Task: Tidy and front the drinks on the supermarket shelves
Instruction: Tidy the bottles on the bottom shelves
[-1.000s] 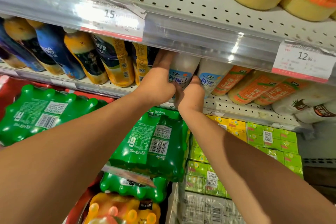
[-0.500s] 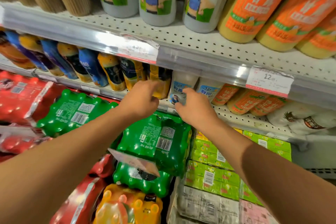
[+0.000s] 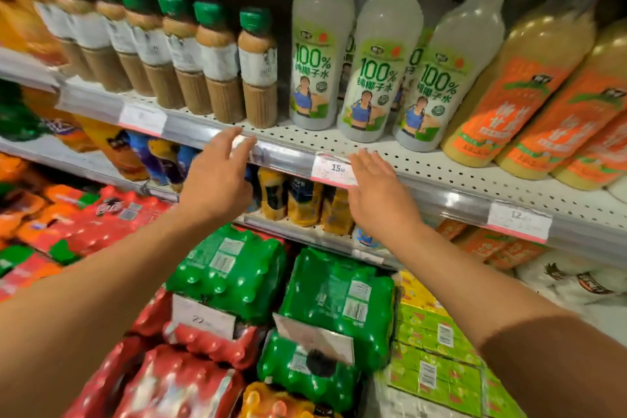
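Both hands have left the lower shelf's bottles and risen toward the coconut water bottles [image 3: 380,71], which stand upright on the upper shelf [image 3: 441,166] set back from its edge, likely next for fronting; left hand [image 3: 217,176] and right hand [image 3: 376,190] hover open-fingered, holding nothing, below them

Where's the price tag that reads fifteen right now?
The price tag sits on the upper shelf's front rail, centre of view, below the coconut water bottles, partly behind the right hand.
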The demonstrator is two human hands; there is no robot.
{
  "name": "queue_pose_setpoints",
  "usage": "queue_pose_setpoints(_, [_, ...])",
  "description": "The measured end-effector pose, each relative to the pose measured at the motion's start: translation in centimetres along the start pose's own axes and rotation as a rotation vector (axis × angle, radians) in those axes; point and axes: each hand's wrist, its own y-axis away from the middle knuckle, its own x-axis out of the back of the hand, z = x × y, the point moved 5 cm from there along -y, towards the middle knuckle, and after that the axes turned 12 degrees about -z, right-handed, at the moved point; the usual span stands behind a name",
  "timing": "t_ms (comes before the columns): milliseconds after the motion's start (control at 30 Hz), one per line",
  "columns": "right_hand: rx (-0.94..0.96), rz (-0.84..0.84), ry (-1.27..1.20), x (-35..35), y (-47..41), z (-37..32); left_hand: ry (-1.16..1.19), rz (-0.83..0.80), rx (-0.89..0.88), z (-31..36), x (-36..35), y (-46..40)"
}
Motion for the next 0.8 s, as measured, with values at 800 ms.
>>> queue_pose_setpoints(800, [-0.152, 0.053, 0.164, -2.4, -5.7, -10.0, -0.199, -0.447, -0.096, -7.4, -2.3, -1.2])
